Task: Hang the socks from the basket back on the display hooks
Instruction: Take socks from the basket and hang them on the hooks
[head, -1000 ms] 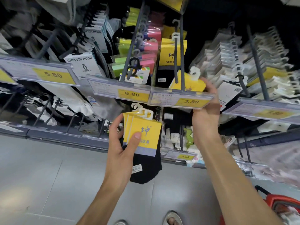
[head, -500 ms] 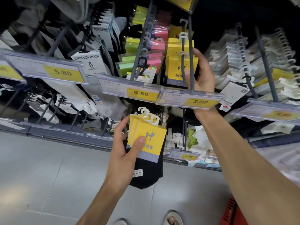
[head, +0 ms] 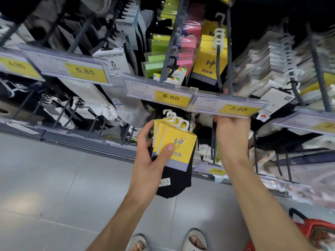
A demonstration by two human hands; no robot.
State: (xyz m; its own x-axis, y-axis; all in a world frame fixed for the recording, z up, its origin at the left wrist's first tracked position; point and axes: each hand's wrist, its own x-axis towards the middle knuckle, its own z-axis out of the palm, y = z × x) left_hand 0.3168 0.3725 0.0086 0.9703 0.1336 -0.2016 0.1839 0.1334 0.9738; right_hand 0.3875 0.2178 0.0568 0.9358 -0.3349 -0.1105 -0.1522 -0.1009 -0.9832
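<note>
Our left hand (head: 150,160) grips a fan of yellow-carded sock packs (head: 178,147), thumb pressed on the front card, just below the 3.80 price tag (head: 237,108). Our right hand (head: 233,136) is up behind that tag — whether its fingers hold anything we cannot tell. The risk, we judge: the fan slipping apart, or a plastic hanger missing the display hook (head: 229,69) where matching packs (head: 208,60) hang. Grey floor tiles (head: 54,178) lie below; the red basket (head: 319,230) sits at our right.
</note>
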